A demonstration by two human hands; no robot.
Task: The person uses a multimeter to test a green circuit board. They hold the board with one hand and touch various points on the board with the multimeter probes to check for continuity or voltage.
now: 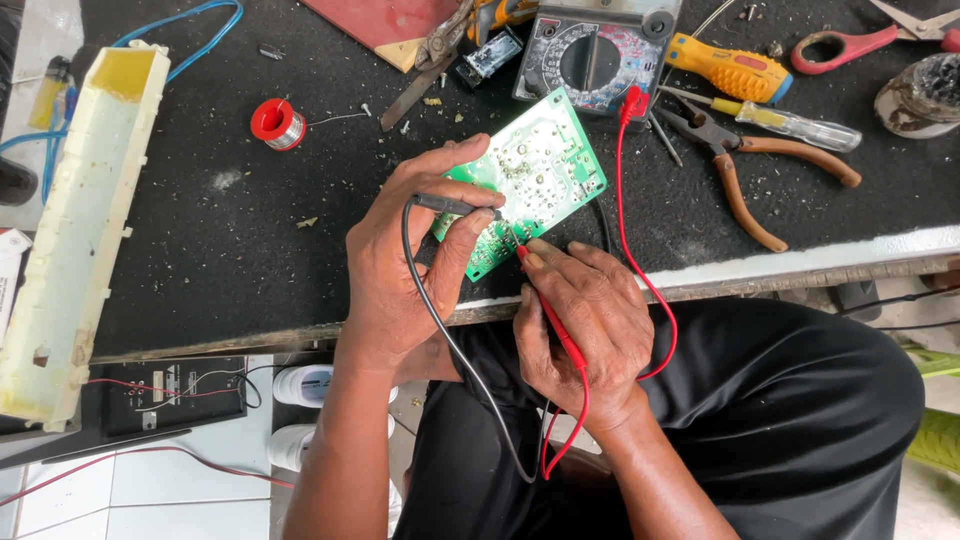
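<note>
Green board (530, 175) sits tilted at the bench (200, 250) front edge, just below the meter (592, 55). Left hand (405, 260) props the board, fingers pinched on the black probe (455, 206). Right hand (585, 325) clamps the red probe (548, 310), tip on the board's lower edge. Pliers (745, 165) lie right of the board.

- The left hand (405, 265) grips a green circuit board (525, 180) and pins a black probe (455, 206) against it.
- The right hand (585, 325) presses a red probe (545, 305) to the board's lower edge.
- An analogue multimeter (590, 55) lies just behind, on the black bench (230, 250).
</note>
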